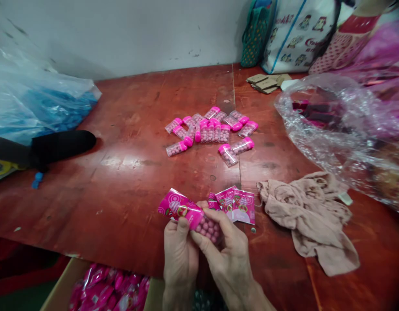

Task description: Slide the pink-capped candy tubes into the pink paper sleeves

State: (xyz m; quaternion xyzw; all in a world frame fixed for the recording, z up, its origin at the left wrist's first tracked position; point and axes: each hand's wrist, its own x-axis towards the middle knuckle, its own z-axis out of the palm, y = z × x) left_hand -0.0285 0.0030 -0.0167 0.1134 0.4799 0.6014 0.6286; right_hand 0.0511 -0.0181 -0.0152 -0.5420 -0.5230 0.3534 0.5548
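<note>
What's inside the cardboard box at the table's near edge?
The box holds pink packets, piled loosely. Its lower layers and bottom are hidden by the top packets, and the left hand covers its right end.

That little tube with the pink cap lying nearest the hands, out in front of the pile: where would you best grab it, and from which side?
Probably across the clear middle of the tube, coming straight down from above. It lies flat on the table, slightly apart from the pile, so both long sides are free for a finger and thumb. The round cap end looks likelier to slip.
</note>
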